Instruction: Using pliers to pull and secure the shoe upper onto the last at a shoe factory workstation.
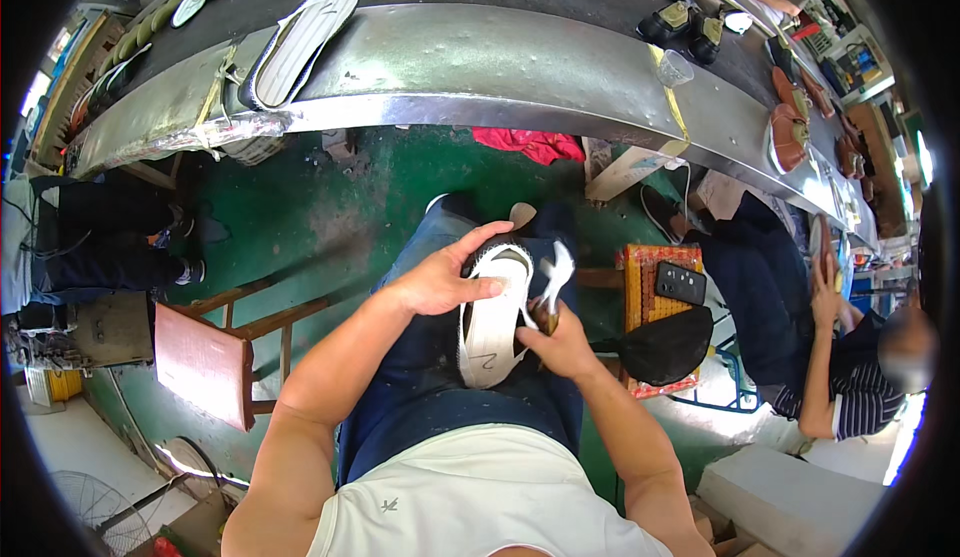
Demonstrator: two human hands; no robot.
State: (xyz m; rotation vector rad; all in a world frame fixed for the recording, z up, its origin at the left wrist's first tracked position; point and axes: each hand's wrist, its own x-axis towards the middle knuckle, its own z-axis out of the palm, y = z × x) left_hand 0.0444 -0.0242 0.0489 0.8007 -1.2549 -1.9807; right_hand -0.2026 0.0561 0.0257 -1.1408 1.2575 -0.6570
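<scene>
A shoe (490, 332) rests on my lap with its pale underside facing up, and a dark upper edge shows around it. My left hand (445, 279) grips its far end, the thumb pressed on the white surface and the fingers round the far side. Beside the shoe's right edge, my right hand (562, 342) is closed around the brown handle of a hammer (557, 275). The hammer's shiny metal head points away from me and looks smeared by motion. My right fingertips lie close to the shoe; whether they touch it I cannot tell.
A metal-edged workbench (420, 52) curves across the far side, carrying an upturned shoe (302, 45) and brown shoes (788, 137). A stool (205, 362) stands left. At right, a woven seat (645, 297) holds a phone (681, 282) and a black cap (668, 347); a co-worker (850, 377) sits beyond.
</scene>
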